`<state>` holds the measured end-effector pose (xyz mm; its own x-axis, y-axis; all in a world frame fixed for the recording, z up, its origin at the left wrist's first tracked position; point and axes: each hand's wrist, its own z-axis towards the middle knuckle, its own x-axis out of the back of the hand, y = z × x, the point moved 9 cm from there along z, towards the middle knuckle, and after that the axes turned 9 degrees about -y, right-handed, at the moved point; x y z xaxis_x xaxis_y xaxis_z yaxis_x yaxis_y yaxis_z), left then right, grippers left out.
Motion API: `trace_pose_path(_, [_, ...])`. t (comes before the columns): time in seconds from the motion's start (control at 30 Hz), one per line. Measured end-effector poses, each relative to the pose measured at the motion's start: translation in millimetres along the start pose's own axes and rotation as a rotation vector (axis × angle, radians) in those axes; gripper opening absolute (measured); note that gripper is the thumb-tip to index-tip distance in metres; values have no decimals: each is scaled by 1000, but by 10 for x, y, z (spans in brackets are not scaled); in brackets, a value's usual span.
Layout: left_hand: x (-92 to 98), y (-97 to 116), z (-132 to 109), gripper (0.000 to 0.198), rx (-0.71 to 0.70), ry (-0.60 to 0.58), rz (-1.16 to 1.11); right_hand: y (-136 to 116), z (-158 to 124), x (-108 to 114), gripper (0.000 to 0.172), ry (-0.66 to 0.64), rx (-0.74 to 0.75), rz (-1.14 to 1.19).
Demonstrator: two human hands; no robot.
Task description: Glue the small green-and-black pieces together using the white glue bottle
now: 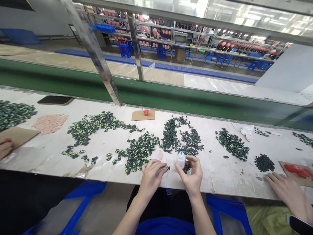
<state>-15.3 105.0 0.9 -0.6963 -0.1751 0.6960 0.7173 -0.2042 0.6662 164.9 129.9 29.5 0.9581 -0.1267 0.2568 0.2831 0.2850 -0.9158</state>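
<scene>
My left hand (154, 173) pinches a small dark piece with a bright green mark (167, 168) between thumb and fingers, just above the table's front edge. My right hand (192, 174) is closed around a small white squeeze bottle (181, 160) with a blue tip pointing up. Beyond my left hand lies a heap of dark and green pieces (140, 151). Past the bottle, a ring-shaped spread of smaller plain dark green pieces (170, 135) covers the table. Some dark bits (187, 168) show beneath my right hand.
A cardboard piece with a red cup (146, 112) sits at the table's back edge, near a metal post (107, 75). A phone (55, 100) and pinkish pieces (51, 124) lie left. Co-workers' hands (285, 187) appear at both sides; red things (297, 169) rest on cardboard at right.
</scene>
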Motion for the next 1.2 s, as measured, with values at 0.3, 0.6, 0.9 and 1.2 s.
trace_pose_path(0.3, [-44,-7,-6,11,-34,-4,49,115,218,-508,46,-315,-26,-299])
trace_pose_path(0.6, [-67,-65,7,14,-18,-51,15,392,134,-22,42,-488,-18,-785])
trace_pose_path(0.9, [-59,-47,35,10,25,-125,-35,280,371,757,32,-35,33,-579])
trace_pose_path(1.2, [-76,-42,55,11,52,-138,-39,271,625,300,13,-182,-61,-615])
